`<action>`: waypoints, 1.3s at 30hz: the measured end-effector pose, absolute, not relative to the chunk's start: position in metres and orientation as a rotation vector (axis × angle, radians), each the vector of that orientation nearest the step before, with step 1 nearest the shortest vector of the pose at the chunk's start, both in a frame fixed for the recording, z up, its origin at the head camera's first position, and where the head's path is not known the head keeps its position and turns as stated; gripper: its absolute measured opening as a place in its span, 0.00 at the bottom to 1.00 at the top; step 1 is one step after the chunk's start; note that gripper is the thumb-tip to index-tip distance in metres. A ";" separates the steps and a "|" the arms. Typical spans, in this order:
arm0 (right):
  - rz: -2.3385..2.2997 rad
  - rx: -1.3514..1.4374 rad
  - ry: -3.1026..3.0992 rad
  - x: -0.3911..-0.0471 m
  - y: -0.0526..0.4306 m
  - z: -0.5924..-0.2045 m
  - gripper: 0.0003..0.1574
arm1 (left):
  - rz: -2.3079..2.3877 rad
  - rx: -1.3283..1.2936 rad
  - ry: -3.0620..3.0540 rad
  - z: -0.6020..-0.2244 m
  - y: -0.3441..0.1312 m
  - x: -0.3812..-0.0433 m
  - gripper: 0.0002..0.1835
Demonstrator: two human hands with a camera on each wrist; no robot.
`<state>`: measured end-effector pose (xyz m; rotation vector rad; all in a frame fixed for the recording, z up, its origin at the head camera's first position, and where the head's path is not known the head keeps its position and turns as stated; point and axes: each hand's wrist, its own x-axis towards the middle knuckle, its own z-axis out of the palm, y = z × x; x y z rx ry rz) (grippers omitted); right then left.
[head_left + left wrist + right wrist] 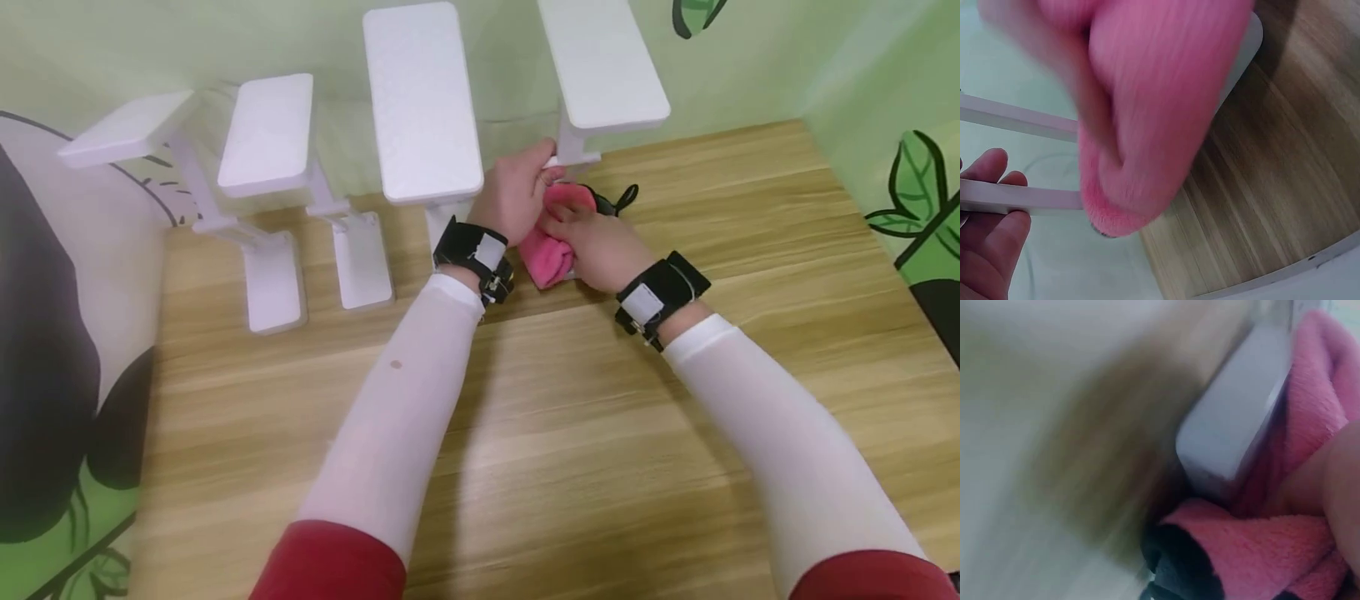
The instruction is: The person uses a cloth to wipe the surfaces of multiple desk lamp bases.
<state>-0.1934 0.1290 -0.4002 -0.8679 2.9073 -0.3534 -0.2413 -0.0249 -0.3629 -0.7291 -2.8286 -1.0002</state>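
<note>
In the head view, my left hand [512, 200] is at the rightmost white folding stand [609, 67], below its tilted top plate. The left wrist view shows that hand's thumb and fingers pinching one of the stand's thin support bars [1047, 199]. My right hand [609, 252] holds a bunched pink fleecy cloth [546, 260] with a black trim and loop [628, 197]. The cloth lies against the lower part of the stand. In the right wrist view it hugs the side of the white base [1232, 409], and much of that base is hidden beneath cloth and hand.
Three more white stands, the nearest with a long plate [423, 100], then a shorter one [268, 133] and a leftmost one [131, 125], line the back of the wooden table [585, 433]. Green walls [750, 75] with painted leaves border the back and right.
</note>
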 end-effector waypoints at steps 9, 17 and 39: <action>-0.400 -0.803 2.941 -0.197 0.127 -0.401 0.35 | -1.016 -0.702 -2.830 -0.363 -0.024 -0.239 0.13; -0.358 -0.827 2.957 -0.138 0.127 -0.398 0.34 | -0.974 -0.699 -2.811 -0.364 -0.028 -0.240 0.15; -0.548 -0.738 2.972 -0.175 0.136 -0.406 0.37 | -1.024 -0.706 -2.784 -0.360 -0.022 -0.238 0.11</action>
